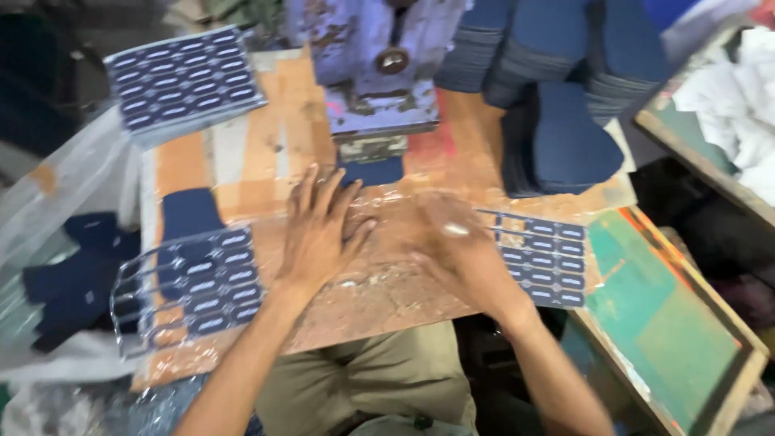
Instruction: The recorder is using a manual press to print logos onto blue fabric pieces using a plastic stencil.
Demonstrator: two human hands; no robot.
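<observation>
While both hands rest on the worn orange table [266, 153], a small navy fabric piece [373, 171] lies under the foot of the blue-painted press [379, 73], just beyond the fingertips of the left hand [319, 230]. That hand lies flat, palm down, fingers spread and pointing toward the piece, apparently just short of touching it. The right hand [460, 246] is blurred; it lies on the table with its back up, and I cannot tell whether its fingers are curled or pinching anything. It sits just beside a sheet of navy labels [545, 258] on its right, touching or nearly touching the sheet's near edge.

Three such label sheets are in view: the one by the right hand, a second label sheet [202, 282] to the left of the left hand, partly emptied with open cells showing, and a stack of label sheets [184, 81] at the far left corner of the table. One loose navy cut piece [187, 214] lies just above the second sheet. Behind the press, several piles of navy cut pieces [557, 73] stand at the far right of the table; their exact number is unclear. More navy pieces [77, 282] lie in clear plastic off the left edge.
</observation>
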